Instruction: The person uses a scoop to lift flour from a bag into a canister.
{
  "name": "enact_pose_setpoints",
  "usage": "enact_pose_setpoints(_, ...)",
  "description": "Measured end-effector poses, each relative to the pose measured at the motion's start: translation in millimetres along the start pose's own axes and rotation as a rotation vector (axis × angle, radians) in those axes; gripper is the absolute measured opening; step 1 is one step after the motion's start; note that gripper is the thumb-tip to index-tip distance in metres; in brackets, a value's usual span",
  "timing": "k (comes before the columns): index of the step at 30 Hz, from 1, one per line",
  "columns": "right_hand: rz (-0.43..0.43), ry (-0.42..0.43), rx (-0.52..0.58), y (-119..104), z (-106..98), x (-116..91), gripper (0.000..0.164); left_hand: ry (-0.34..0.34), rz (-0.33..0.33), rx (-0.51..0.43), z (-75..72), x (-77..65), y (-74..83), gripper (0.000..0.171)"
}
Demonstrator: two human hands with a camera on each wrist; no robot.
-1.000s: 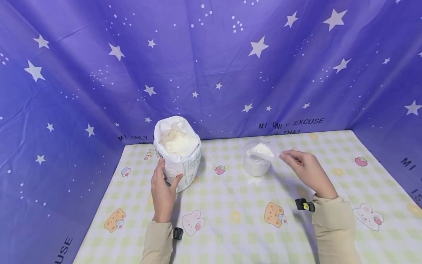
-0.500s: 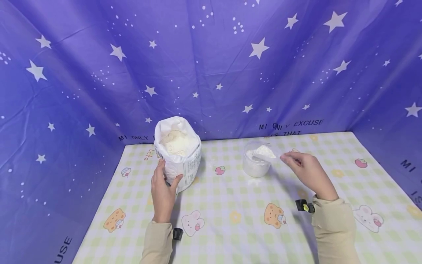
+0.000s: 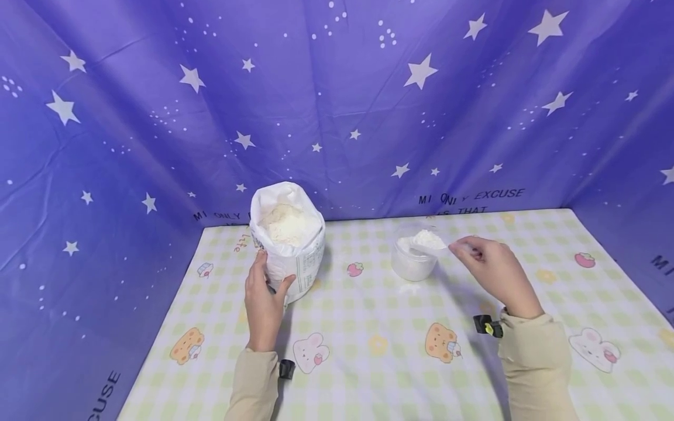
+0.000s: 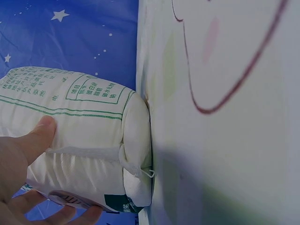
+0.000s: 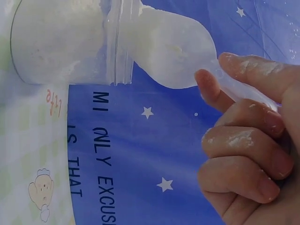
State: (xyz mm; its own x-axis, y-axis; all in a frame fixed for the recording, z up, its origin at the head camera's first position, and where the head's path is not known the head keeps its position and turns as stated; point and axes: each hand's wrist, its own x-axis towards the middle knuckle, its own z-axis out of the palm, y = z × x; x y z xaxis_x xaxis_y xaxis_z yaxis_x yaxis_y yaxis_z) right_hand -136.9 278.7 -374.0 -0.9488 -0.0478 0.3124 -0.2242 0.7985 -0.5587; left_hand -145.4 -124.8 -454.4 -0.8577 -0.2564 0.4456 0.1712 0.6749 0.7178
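An open white bag of flour [image 3: 286, 225] stands upright at the back left, filled with cream-white powder. My left hand [image 3: 265, 307] grips its near side low down; in the left wrist view the thumb [image 4: 42, 133] presses one face while the fingers reach round the other. To the right is a clear round plastic jar [image 3: 413, 269] containing white powder. My right hand [image 3: 497, 272] pinches the handle of a translucent scoop [image 5: 180, 51] between thumb and forefinger, its other fingers curled and dusted white. Heaped with powder, the scoop's bowl overlaps the jar's mouth.
A checked tablecloth [image 3: 368, 386] with cartoon prints covers the table. Its back edge meets a blue-purple curtain [image 3: 337, 117] with white stars, which also hangs at both sides. A black wrist strap mount [image 3: 487, 326] sits at my right cuff.
The scoop has shifted slightly right over the jar, so more powder inside the jar shows to its left. My left hand and the bag stay put; the head view has turned a little.
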Motion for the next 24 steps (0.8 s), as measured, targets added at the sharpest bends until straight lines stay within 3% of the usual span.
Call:
enact_pose_setpoints(8, -0.046, 0.039, -0.054, -5, 4, 5, 0.030, 0.004, -0.016, 0.008, -2.7, 0.3, -1.2, 0.075)
enact_pose_setpoints(24, -0.115, -0.048, -0.175, -15, -6, 18, 0.027, -0.014, -0.018, 0.006, 0.6, 2.4, -2.9, 0.072)
